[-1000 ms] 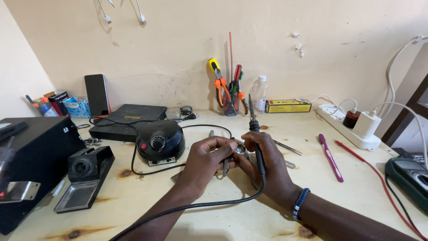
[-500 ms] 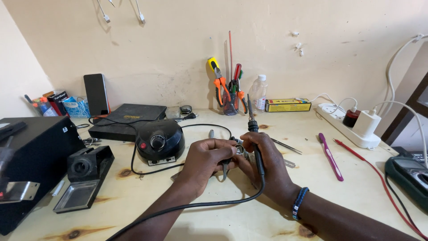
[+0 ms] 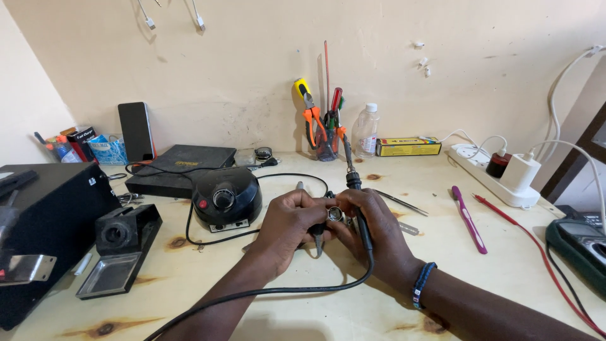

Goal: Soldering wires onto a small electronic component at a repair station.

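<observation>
Currently both hands together over mid-bench. Left hand point(image 3: 287, 221) pinching a small metal part point(image 3: 334, 213), fingers closed round it. Right hand point(image 3: 379, 230) wrapped round a black corded handpiece point(image 3: 355, 201), tip pointing up and away, cord point(image 3: 265, 290) looping back toward the body. Part sits between the two thumbs, just right of the round black control unit point(image 3: 226, 197). Exact fit between part and handpiece hidden by fingers, cannot tell. Judgement for doing this well: keep wrists planted on the wooden bench point(image 3: 328, 303), steady the handpiece, turn only the part. Keep cord slack, clear of the tweezers point(image 3: 401, 202) and purple tool point(image 3: 468, 220) nearby.
</observation>
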